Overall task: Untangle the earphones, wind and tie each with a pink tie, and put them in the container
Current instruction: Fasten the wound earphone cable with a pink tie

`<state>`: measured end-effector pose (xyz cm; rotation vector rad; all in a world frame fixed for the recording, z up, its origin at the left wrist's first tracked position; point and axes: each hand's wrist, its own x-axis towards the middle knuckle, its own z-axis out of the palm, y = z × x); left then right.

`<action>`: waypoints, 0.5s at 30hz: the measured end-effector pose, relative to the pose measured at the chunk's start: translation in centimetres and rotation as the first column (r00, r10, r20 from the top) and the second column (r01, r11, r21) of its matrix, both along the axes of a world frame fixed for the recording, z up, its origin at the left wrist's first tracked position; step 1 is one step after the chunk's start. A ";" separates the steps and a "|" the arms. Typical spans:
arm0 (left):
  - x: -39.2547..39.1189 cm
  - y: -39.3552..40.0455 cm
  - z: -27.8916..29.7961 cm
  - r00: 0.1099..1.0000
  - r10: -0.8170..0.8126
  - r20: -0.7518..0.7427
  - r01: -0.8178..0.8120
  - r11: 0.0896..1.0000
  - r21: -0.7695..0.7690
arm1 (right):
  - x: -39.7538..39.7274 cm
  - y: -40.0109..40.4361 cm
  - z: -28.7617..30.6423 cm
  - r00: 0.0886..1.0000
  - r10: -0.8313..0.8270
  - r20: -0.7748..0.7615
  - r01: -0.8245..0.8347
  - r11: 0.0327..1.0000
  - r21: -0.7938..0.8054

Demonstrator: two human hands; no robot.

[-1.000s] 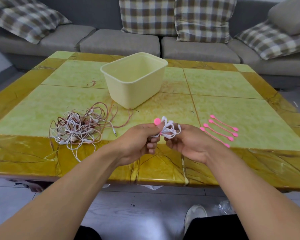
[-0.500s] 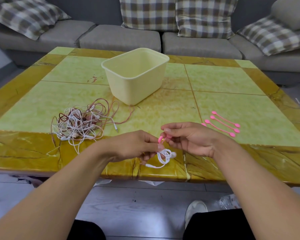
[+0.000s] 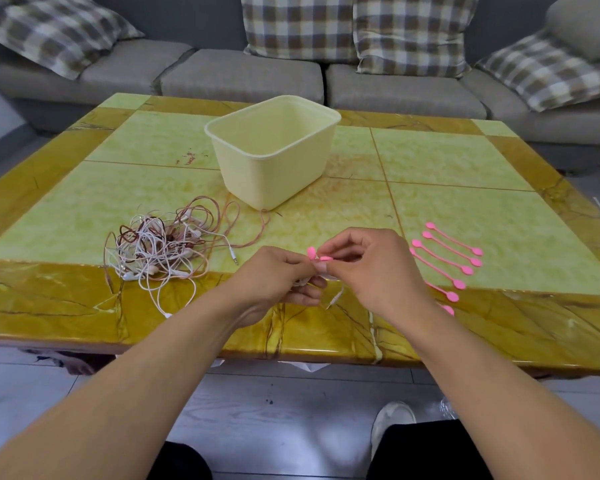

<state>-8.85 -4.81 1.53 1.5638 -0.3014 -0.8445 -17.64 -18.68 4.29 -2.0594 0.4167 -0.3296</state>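
My left hand (image 3: 277, 278) grips a wound white earphone, mostly hidden in the fist; its plug end (image 3: 336, 296) hangs out below. My right hand (image 3: 367, 268) pinches the pink tie (image 3: 317, 254) wrapped on that bundle, both pink ends showing between my fingertips. A tangle of white and pinkish-brown earphones (image 3: 163, 251) lies on the table to the left. Several spare pink ties (image 3: 445, 252) lie in a row to the right. The cream container (image 3: 274, 161) stands open behind my hands.
The green and amber tiled table (image 3: 464, 188) has its front edge just under my wrists. A grey sofa (image 3: 243, 76) with checked cushions runs along the far side. My shoe (image 3: 392, 419) shows on the floor below.
Both hands rose back over the table's front border. The earphone loops that hung below my left hand are now tucked in the fist, and the tie's ends stick up between my fingertips.
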 end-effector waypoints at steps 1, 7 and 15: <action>0.0 -0.1 0.1 0.999 0.018 -0.029 -0.018 1.000 -0.020 | -0.1 0.1 0.1 1.000 -0.012 0.015 0.012 1.000 -0.015; -0.4 -0.3 0.6 0.988 0.083 -0.134 -0.100 0.986 -0.131 | -0.2 0.2 0.5 0.996 -0.054 0.076 0.056 0.998 -0.021; -1.3 -0.8 0.6 0.920 0.125 0.370 -0.096 0.991 -0.096 | 0.2 -0.6 0.4 0.961 -0.227 0.160 0.155 0.916 0.370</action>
